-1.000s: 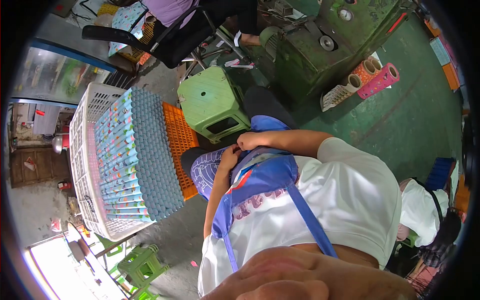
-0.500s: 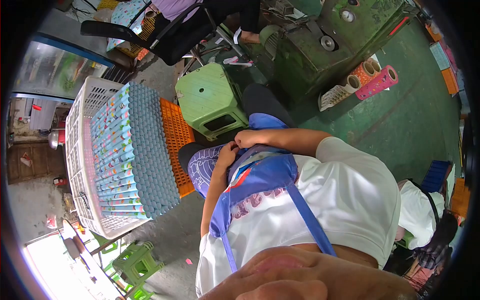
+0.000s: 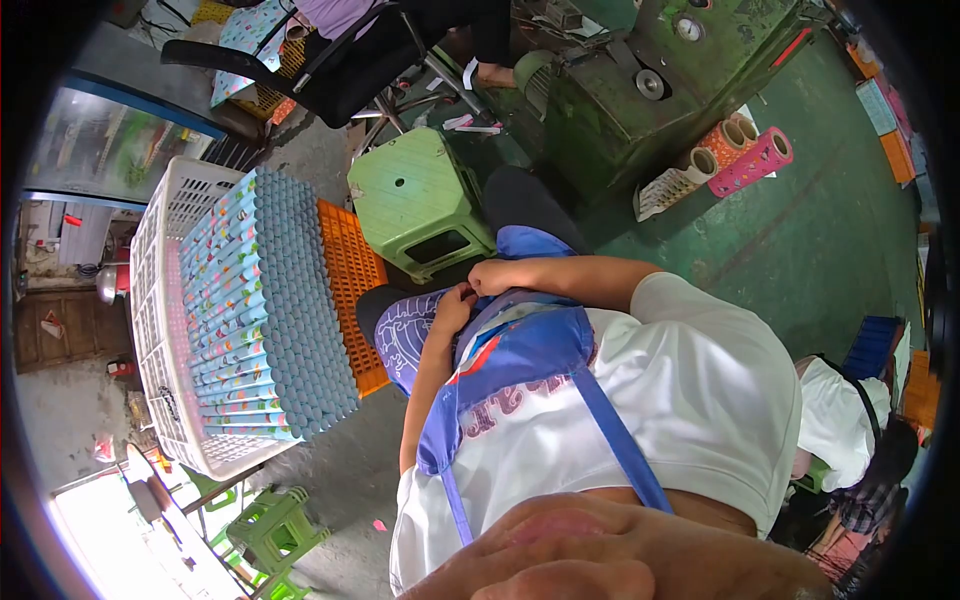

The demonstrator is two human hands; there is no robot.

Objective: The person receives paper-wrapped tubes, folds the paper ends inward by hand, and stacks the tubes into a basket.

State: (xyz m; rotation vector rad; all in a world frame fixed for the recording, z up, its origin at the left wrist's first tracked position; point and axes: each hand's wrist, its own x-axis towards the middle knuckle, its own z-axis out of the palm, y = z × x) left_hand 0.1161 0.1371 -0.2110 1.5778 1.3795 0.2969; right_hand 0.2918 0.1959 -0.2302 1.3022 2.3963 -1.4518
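My right hand (image 3: 490, 278) and my left hand (image 3: 457, 306) meet in front of my lap, at the edge of a blue apron (image 3: 535, 350). The fingers of both are curled closed and nearly touch each other. Whatever they may hold is hidden or too small to make out. Below them lies my thigh, under a part of the apron with white printed lines (image 3: 408, 335). A green plastic stool (image 3: 405, 190) stands just beyond the hands.
Left of me, a white crate (image 3: 155, 330) holds many stacked blue patterned tubes (image 3: 300, 300), beside an orange crate (image 3: 350, 290). A green machine (image 3: 610, 120) stands ahead, with patterned rolls (image 3: 750, 165) on the floor. Another person sits in a black chair (image 3: 330, 85). More green stools (image 3: 275, 530) stand lower left.
The view has shifted very slightly. Both hands stay together in the same place, and nothing else has visibly moved.
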